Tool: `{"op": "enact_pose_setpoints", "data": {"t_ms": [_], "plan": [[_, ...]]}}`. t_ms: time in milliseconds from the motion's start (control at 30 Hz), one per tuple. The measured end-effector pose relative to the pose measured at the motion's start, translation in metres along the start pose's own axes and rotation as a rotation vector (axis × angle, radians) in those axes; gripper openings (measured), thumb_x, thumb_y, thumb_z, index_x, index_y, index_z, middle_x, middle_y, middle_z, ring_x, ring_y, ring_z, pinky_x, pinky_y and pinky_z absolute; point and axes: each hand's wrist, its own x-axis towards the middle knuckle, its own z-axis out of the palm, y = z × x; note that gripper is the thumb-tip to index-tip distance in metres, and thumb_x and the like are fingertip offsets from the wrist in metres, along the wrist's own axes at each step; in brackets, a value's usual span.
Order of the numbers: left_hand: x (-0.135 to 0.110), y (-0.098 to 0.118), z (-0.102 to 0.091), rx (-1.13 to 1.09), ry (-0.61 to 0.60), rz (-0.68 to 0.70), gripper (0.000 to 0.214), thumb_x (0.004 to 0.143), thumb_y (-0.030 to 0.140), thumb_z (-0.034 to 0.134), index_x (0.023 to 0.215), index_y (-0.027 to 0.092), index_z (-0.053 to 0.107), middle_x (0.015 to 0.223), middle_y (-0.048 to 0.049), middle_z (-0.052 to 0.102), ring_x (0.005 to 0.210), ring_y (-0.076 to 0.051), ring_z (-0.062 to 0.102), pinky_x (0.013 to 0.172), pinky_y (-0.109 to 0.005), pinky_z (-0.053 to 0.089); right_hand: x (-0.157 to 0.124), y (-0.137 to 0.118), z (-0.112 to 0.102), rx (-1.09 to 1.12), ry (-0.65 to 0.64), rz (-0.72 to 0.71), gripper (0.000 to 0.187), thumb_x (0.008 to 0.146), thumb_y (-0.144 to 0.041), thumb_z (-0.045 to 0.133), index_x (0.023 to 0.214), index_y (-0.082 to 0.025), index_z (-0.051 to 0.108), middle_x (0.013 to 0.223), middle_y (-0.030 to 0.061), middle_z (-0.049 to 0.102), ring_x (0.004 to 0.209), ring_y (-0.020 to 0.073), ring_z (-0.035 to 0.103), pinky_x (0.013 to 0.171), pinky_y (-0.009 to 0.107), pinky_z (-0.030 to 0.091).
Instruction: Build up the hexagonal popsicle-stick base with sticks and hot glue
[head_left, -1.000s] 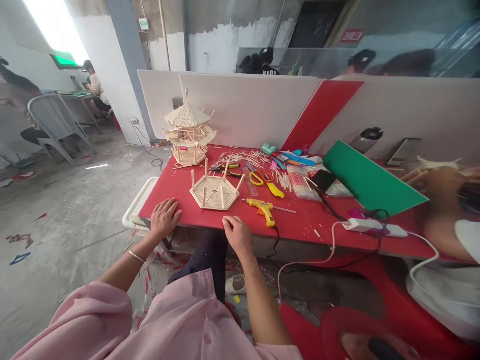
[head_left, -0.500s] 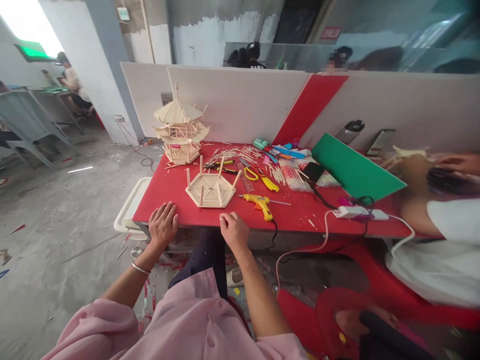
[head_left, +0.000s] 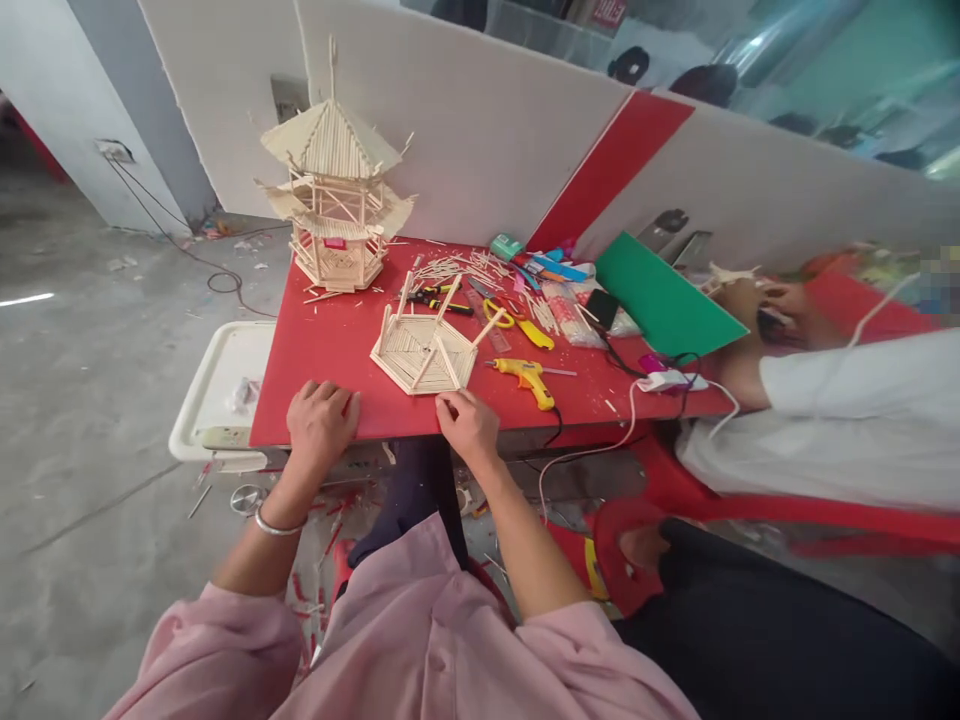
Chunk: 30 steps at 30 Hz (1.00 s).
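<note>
My left hand (head_left: 321, 425) rests on the near edge of the red table, palm down, fingers loosely bent and slightly apart, holding nothing. My right hand (head_left: 469, 430) has its fingers curled at the near right corner of a hexagonal stick base (head_left: 420, 358), pinching its rim. The base is made of thin pale wooden sticks laid in rings, and several stick posts stand or lean on its corners. A yellow hot glue gun (head_left: 527, 378) lies to the right of the base. Behind the base are yellow-handled scissors (head_left: 497, 312) and black-and-yellow pliers (head_left: 441, 300).
A finished-looking stick pagoda (head_left: 337, 200) stands at the back left. Loose sticks (head_left: 480, 268), stick packs (head_left: 571, 315), a green board (head_left: 667, 295) and a white power strip (head_left: 671, 381) lie rightward. A co-worker's white sleeve (head_left: 847, 390) is at the right. A white tray (head_left: 199, 395) sits left.
My view has shifted closer and tilted. My right hand has moved from the table edge onto the base's near corner, and the base looks turned. The left hand's fingers are more bent.
</note>
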Motion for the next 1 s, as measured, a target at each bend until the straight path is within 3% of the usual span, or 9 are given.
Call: {"op": "enact_pose_setpoints", "data": {"t_ms": [67,167,267,1000], "plan": [[0.003,0.0,0.0,0.019,-0.042,0.028,0.034,0.1,0.038,0.052,0.078,0.021,0.072,0.087,-0.0116,0.073,0.088,-0.029,0.066,0.074,-0.042,0.047,0.004,-0.001,0.004,-0.004,0.019,0.015,0.023,0.096,-0.031,0.057,0.087,-0.022,0.076,0.078,0.0034,0.072,0.072,0.0172,0.063,0.064,0.027,0.035],[0.0,0.003,0.001,-0.075,-0.089,0.071,0.025,0.101,0.036,0.052,0.104,0.021,0.073,0.117,-0.0136,0.072,0.113,-0.033,0.063,0.094,-0.049,0.047,0.005,-0.002,0.01,-0.028,0.055,0.056,0.027,0.097,-0.034,0.054,0.085,-0.021,0.075,0.072,0.0038,0.07,0.069,0.018,0.062,0.063,0.028,0.036],[-0.005,0.003,0.003,-0.144,-0.113,0.05,0.027,0.101,0.035,0.052,0.113,0.021,0.071,0.13,-0.0148,0.069,0.125,-0.036,0.058,0.105,-0.055,0.043,0.004,-0.003,0.014,-0.065,0.073,0.089,0.028,0.097,-0.035,0.053,0.086,-0.021,0.074,0.072,0.0039,0.069,0.07,0.0183,0.062,0.065,0.027,0.037],[-0.004,-0.003,0.001,-0.11,-0.118,0.051,0.033,0.101,0.042,0.05,0.122,0.024,0.069,0.133,-0.0112,0.07,0.127,-0.034,0.061,0.108,-0.051,0.046,0.003,-0.004,0.011,-0.012,0.036,0.056,0.024,0.097,-0.031,0.053,0.089,-0.022,0.074,0.08,0.0057,0.072,0.077,0.0192,0.064,0.068,0.028,0.038]]}}
